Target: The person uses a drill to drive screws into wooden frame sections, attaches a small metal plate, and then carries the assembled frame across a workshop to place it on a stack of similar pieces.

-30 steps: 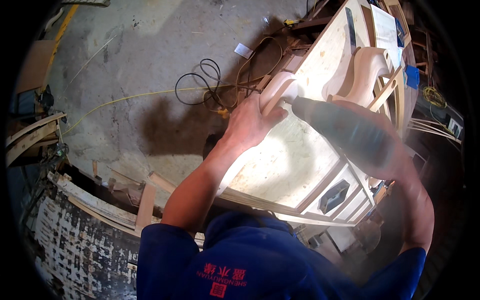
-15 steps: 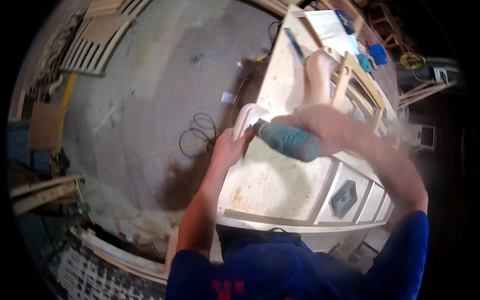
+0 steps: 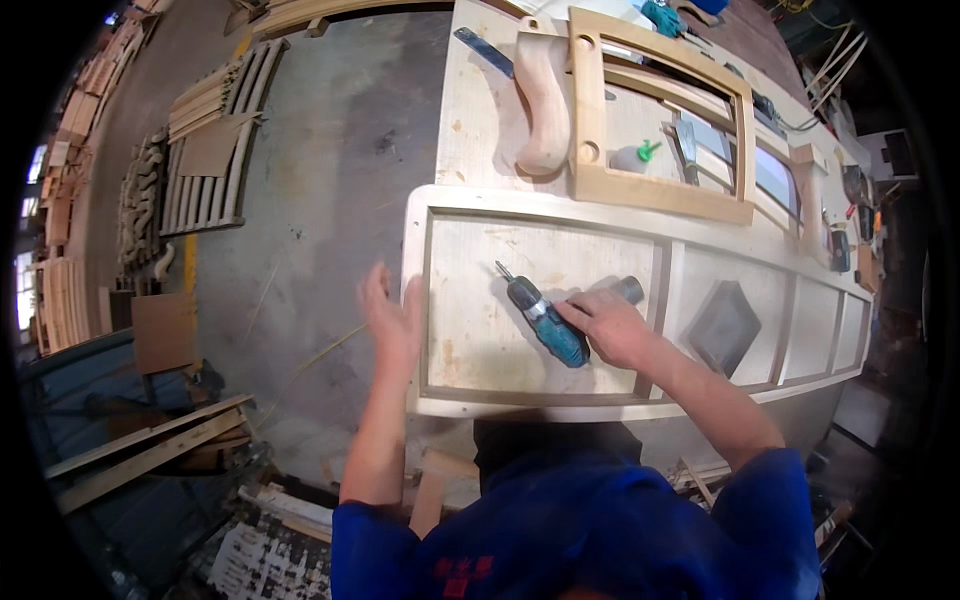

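A teal and black cordless drill [image 3: 545, 322] lies on its side on the bare wood inside a pale wooden frame [image 3: 540, 408], its bit pointing up and left. My right hand [image 3: 612, 328] is closed over the drill's handle, and the end of the handle shows beyond my fingers. Beside the frame's left rail, my left hand [image 3: 390, 318] is raised with thumb and fingers apart, and it holds nothing. The frame has rounded corners and cross rails. A grey diamond-shaped piece [image 3: 725, 328] sits in the compartment to the right of the drill.
Behind the frame are a curved wooden leg [image 3: 543, 105], a blue-grey straight strip [image 3: 483, 52] and a lighter wooden frame with an opening [image 3: 660, 203]. A bottle with a green tip [image 3: 645, 152] shows through that opening. Slatted wooden parts [image 3: 205, 195] stand on the floor at left.
My right hand has brought the drill down from the frame's left rail onto the wood inside it. My left hand has let go of the rail. The view has shifted.
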Demonstrator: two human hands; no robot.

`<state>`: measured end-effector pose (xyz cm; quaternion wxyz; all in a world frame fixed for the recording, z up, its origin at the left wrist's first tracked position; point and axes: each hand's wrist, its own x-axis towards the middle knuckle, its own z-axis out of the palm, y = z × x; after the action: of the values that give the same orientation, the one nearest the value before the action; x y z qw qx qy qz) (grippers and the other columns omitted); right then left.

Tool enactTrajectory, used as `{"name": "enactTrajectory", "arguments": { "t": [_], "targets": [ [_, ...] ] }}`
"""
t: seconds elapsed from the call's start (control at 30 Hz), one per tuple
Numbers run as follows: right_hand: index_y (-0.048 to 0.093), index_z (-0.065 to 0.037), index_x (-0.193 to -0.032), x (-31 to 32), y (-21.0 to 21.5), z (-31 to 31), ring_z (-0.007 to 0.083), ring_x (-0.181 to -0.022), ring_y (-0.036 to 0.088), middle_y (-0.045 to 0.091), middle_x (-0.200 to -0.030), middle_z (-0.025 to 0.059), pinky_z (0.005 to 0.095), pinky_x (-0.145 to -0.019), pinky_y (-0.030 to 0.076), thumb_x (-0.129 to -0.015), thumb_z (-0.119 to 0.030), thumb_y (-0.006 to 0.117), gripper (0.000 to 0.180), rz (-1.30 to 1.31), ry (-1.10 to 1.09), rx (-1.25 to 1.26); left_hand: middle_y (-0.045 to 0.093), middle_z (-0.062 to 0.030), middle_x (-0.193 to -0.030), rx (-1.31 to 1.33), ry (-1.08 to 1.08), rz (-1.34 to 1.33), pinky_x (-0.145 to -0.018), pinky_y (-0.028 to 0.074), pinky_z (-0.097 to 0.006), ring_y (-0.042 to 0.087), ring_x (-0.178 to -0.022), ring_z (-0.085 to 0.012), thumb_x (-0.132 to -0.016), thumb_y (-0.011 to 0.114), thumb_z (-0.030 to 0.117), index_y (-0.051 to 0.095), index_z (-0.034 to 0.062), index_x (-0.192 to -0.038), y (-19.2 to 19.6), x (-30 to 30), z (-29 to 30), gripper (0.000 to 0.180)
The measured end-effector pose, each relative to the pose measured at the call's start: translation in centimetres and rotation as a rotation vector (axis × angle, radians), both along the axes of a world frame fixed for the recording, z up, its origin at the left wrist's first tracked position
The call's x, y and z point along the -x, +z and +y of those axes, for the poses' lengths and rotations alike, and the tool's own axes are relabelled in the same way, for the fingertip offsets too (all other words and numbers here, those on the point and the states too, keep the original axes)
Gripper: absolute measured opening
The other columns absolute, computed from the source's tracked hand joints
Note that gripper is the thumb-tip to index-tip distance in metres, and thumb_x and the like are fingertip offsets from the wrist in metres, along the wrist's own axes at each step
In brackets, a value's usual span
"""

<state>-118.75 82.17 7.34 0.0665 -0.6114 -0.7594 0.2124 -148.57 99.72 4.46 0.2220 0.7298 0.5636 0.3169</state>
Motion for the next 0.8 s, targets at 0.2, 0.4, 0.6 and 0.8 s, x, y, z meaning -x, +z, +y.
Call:
{"name": "enactTrajectory", "arguments": {
  "t": [0.2,0.4,0.6,0.8],
  "targets": [
    [0.071,-0.005,-0.096,-1.9,7.0,-16.4,0.0279,-0.089,0.069,0.070,-0.097,0.0170,0.0359,-0.079,0.054,-0.092,-0.020,0.064,0.017,0.789,-0.432,0.738,0.063,-0.0101,-0.081,0.604,-0.455,0.051,-0.069,0.050,-0.035,0.061,-0.074,-0.0212,-0.089,0.068,0.011,0.062,0.0020,-0.094,7.1,1.2,-22.0,0.012],
    [0.065,0.000,-0.117,-6.5,-5.5,-42.8,0.0400,-0.116,0.059,0.063,-0.122,0.0257,0.0455,-0.098,0.047,-0.093,-0.035,0.060,0.043,0.483,-0.557,0.823,0.073,-0.0145,-0.095,1.089,-0.334,0.232,-0.081,0.053,-0.036,0.070,-0.087,-0.0257,-0.090,0.069,0.029,0.069,0.0062,-0.114,1.5,4.0,-39.7,0.033],
    [0.067,0.001,-0.112,-7.6,-7.6,-48.0,0.0282,-0.097,0.066,0.071,-0.106,0.0154,0.0360,-0.087,0.052,-0.091,-0.022,0.064,0.032,0.664,-0.770,0.711,0.072,-0.0124,-0.090,1.092,-0.357,0.222,-0.078,0.054,-0.035,0.068,-0.082,-0.0215,-0.093,0.066,0.024,0.069,0.0008,-0.095,5.6,1.0,-41.5,0.023],
    [0.068,0.001,-0.112,-7.3,-6.0,-48.7,0.0347,-0.110,0.064,0.069,-0.114,0.0191,0.0409,-0.094,0.049,-0.088,-0.022,0.065,0.033,0.460,-0.854,0.722,0.066,-0.0046,-0.089,1.339,-0.283,-0.369,-0.073,0.052,-0.031,0.062,-0.077,-0.0141,-0.095,0.063,0.020,0.064,0.0031,-0.100,1.5,4.0,-42.3,0.017]
  ]
}}
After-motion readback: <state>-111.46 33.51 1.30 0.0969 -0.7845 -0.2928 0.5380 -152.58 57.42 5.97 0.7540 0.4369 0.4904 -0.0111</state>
